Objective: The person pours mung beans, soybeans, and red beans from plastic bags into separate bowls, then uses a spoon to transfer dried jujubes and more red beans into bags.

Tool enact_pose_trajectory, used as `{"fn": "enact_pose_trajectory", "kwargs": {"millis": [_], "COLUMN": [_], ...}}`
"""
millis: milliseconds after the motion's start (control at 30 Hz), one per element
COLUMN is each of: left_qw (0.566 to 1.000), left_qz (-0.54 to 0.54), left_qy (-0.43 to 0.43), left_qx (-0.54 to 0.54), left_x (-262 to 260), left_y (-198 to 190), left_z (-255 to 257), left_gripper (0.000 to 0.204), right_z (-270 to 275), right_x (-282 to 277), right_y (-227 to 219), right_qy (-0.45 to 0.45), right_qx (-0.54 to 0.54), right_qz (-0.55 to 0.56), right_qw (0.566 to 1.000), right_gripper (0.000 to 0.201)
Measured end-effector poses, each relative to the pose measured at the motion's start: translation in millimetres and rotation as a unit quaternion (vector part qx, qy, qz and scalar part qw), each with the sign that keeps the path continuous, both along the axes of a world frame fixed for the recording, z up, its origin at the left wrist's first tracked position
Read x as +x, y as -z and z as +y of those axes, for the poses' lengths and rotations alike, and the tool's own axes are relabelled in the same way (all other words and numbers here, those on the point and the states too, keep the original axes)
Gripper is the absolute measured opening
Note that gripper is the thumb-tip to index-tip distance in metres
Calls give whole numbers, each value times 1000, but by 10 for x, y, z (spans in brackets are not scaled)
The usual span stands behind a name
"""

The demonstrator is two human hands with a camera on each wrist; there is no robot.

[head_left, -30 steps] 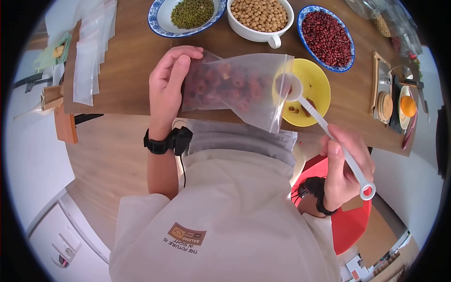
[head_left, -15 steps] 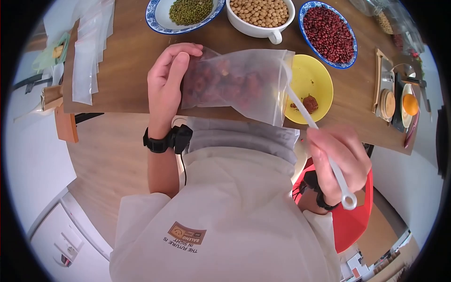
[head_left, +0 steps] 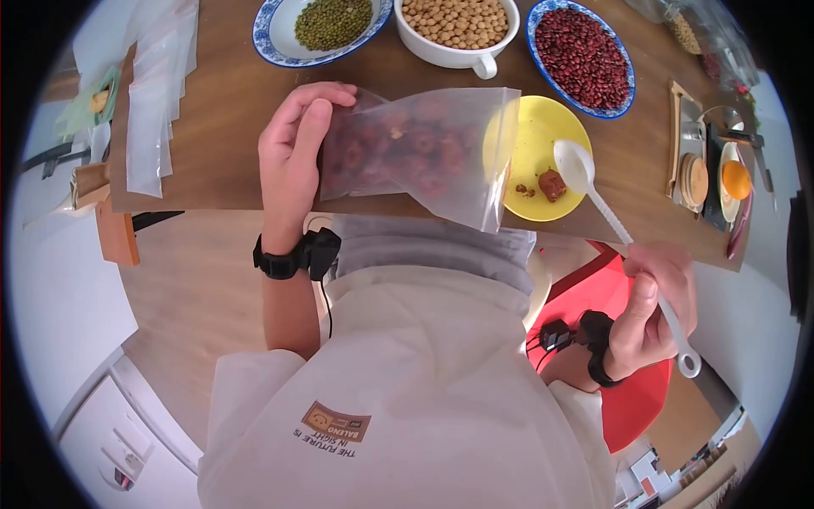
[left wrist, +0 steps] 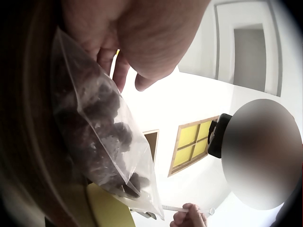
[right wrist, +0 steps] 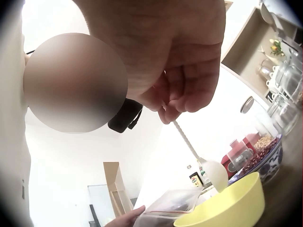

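Observation:
My left hand (head_left: 292, 161) grips the far left end of a clear zip bag (head_left: 424, 144), which lies on its side with dark red dried pieces inside, some ring-shaped. The mouth of the bag, at the right, overlaps a yellow bowl (head_left: 526, 123). Inside that bowl sit one reddish-brown piece (head_left: 551, 185) and some small crumbs. My right hand (head_left: 657, 310) holds a white long-handled spoon (head_left: 606, 212) by its handle, thumb and fingers round it. The spoon's head is over the bowl's right rim, also seen close above the bowl (right wrist: 236, 203) in the right wrist view.
Along the back stand a blue-rimmed dish of green beans (head_left: 335, 21), a white handled cup of chickpeas (head_left: 458, 58) and a blue-rimmed dish of red beans (head_left: 585, 64). Flat clear bags (head_left: 148, 136) lie at the left. A wooden tray (head_left: 676, 153) and glass jars are at the right.
The spoon has come away from the bag's mouth and moved right, to the bowl's right rim, with my right hand. The reddish-brown piece now lies in the yellow bowl. My left hand stays at the bag.

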State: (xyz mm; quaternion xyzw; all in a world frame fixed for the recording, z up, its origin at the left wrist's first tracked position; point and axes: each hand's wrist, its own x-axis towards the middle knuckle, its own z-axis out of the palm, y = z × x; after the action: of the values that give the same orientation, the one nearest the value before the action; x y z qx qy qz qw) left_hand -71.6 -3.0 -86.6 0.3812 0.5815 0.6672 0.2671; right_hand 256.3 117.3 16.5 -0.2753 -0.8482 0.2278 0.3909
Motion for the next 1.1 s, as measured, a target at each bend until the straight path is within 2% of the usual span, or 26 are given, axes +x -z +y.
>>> {"fn": "enact_pose_trajectory", "kwargs": {"millis": [100, 167, 233, 300, 367, 467, 567, 633, 767, 833, 867, 1033, 1100], "left_qw": [1000, 1000, 1000, 1000, 1000, 1000, 1000, 1000, 1000, 1000, 1000, 999, 1000], "left_qz": [-13, -9, -7, -4, -1, 2, 11, 1, -4, 11, 10, 21, 16], "left_qy": [-4, -6, -6, -6, -8, -3, -9, -7, -3, -11, -9, 6, -1], "left_qx": [-2, -6, -7, -10, -11, -13, -12, -8, -7, -8, -9, -34, -21], "left_x": [3, 11, 8, 4, 2, 17, 10, 7, 18, 20, 10, -13, -1], "left_y": [8, 14, 10, 18, 3, -8, 12, 15, 12, 17, 20, 23, 21], "left_z": [6, 2, 4, -7, 8, -6, 13, 5, 3, 6, 2, -18, 10], "left_gripper": [23, 23, 23, 23, 24, 24, 23, 24, 24, 24, 24, 30, 27], "right_z": [7, 58, 56, 33, 42, 50, 60, 54, 62, 51, 118, 227, 226], "right_x": [-3, -41, -80, -101, -117, -106, -93, -87, -64, -84, -57, -40, -33], "right_y": [-87, -64, -35, 31, 20, -5, 58, 121, 258, 326, 390, 467, 472], "right_qy": [33, -13, -20, -43, -41, -17, 21, 21, -1, 51, 22, 10, 35], "right_qx": [27, 54, 53, -14, -23, -20, -76, -163, -229, -378, -385, -423, -432], "right_qz": [-66, -114, -126, -84, -71, -99, -120, -61, -8, 96, 113, 123, 125], "right_qw": [997, 992, 990, 995, 996, 995, 990, 985, 973, 919, 916, 898, 892], "right_gripper": [12, 11, 9, 8, 8, 9, 10, 13, 17, 20, 22, 24, 25]}}
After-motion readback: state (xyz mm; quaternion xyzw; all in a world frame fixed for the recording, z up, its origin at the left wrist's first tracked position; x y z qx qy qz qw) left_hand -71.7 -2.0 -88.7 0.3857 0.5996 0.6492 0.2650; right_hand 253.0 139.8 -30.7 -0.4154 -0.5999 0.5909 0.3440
